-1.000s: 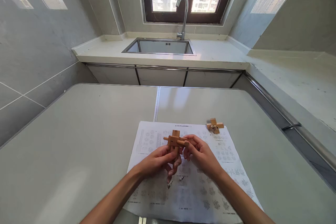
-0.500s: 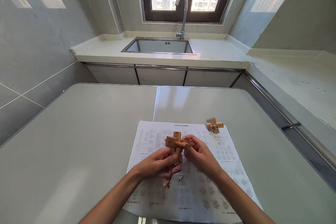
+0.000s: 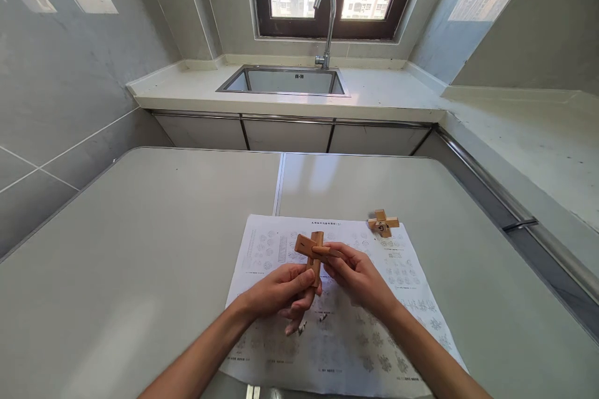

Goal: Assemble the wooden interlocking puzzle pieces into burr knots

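Observation:
Both of my hands hold a wooden cross-shaped puzzle (image 3: 312,248) a little above a printed instruction sheet (image 3: 337,330). My left hand (image 3: 281,292) grips the lower end of its upright bar. My right hand (image 3: 355,274) pinches the right end of its crossbar between thumb and fingers. A second, smaller wooden cross puzzle (image 3: 383,223) lies on the sheet's far right corner, apart from both hands.
The sheet lies on a grey table (image 3: 140,249) with a seam down its middle. Beyond it runs a white counter (image 3: 388,96) with a steel sink (image 3: 285,82) and a tap (image 3: 326,19) under a window. Tiled walls stand left and right.
The held puzzle has turned in my hands: its crossbar, level before, now tilts down to the right. My hands stayed over the same spot on the sheet.

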Tool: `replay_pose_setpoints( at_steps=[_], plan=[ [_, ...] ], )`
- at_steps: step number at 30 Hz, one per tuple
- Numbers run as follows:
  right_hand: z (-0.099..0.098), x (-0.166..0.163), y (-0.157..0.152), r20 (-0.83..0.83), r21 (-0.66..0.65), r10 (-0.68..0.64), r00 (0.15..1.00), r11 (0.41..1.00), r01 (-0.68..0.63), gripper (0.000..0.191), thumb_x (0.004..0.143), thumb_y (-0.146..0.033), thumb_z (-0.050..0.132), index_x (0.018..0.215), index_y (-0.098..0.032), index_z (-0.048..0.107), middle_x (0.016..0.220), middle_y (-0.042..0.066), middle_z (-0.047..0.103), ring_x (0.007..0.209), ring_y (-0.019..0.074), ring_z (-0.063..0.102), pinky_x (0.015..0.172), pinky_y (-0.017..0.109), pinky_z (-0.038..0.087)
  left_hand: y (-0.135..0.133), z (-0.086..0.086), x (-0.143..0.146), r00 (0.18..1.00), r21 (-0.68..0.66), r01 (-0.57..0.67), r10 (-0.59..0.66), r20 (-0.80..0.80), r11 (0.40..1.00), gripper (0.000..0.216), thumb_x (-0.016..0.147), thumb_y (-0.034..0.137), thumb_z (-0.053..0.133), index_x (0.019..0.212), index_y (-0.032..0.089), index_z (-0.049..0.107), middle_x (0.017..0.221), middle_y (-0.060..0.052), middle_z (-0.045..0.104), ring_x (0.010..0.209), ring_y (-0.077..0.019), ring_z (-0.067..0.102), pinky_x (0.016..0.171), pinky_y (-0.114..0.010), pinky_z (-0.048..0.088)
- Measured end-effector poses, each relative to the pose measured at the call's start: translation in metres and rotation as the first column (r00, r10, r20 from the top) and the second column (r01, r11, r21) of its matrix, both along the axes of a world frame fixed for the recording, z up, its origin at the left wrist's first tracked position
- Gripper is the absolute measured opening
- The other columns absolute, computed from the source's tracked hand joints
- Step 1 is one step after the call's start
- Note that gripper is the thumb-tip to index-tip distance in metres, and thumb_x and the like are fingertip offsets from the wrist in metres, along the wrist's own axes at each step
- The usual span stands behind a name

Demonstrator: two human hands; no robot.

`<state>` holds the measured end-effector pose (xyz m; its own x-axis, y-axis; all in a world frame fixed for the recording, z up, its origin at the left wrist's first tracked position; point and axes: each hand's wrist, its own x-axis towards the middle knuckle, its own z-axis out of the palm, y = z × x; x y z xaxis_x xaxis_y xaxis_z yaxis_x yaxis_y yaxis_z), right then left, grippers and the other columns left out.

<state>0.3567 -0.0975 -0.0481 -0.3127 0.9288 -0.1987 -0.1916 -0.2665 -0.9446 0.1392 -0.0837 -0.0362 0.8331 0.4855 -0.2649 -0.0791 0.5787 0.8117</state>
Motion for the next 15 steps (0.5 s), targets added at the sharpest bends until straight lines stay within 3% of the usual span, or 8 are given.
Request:
replay_pose_setpoints(
  at_steps=[9,15],
  plan=[
    [0.0051,-0.0025,-0.0008,-0.058,-0.018,0.083,0.995,0.996,-0.084,0.039,0.096,-0.057,0.070,0.107,-0.019,0.071,0.070,-0.002,0.054,0.059,0.0105,0.039,0.053,0.026,0.025,0.0019,0.0018,0.0002,0.997,-0.045,-0.078,0.079,0.023,0.996,0.053,0.093,0.069,0.064,0.091,0.017,0.057,0.046,0.013,0.043,0.027,-0.0032,0.026,0.031,-0.020,0.046],
    [-0.0004,0.0015,0.0004,-0.220,-0.175,0.126,0.967,0.971,-0.166,0.040,0.097,-0.055,0.071,0.084,-0.018,0.061,0.067,-0.003,0.055,0.047,0.0056,0.033,0.049,0.025,0.023,0.0076,-0.0034,0.0008,0.968,-0.053,-0.252,0.252,-0.001,0.966,0.064,0.090,0.080,0.056,0.082,0.016,0.057,0.044,0.012,0.042,0.027,-0.0028,0.024,0.030,-0.020,0.044]
  ],
)
